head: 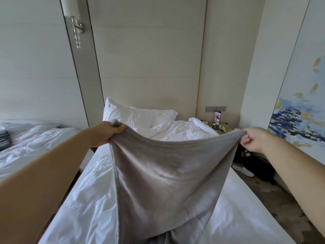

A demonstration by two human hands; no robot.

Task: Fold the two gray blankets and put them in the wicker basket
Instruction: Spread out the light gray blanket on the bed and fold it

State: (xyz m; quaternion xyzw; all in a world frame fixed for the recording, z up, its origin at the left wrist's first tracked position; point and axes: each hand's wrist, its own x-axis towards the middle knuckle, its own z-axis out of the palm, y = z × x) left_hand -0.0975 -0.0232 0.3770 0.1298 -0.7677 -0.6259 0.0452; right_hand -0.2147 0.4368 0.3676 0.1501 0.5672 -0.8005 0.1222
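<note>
Room: pale panelled walls are rising behind two beds; a wall lamp (77, 30) is hanging at upper left, and a blue-and-gold painting (299, 111) is covering the right wall.
Surface: the near bed (88, 199) is lying under rumpled white bedding, with a pillow (133, 115) leaning at its head; a second bed (35, 143) is showing at the left.
Bedside: a small tabletop (226, 128) is carrying a bottle (217, 125); a white shoe (243, 170) is lying on the carpeted floor (281, 199).
Gray blanket (167, 173): hanging above the near bed, stretched between both hands, its top edge sagging in the middle.
Left hand (105, 132): its grip is clutching the bunched left top corner, fingers curled over the cloth.
Right hand (253, 140): its grip is pinching the right top corner between thumb and curled fingers.
</note>
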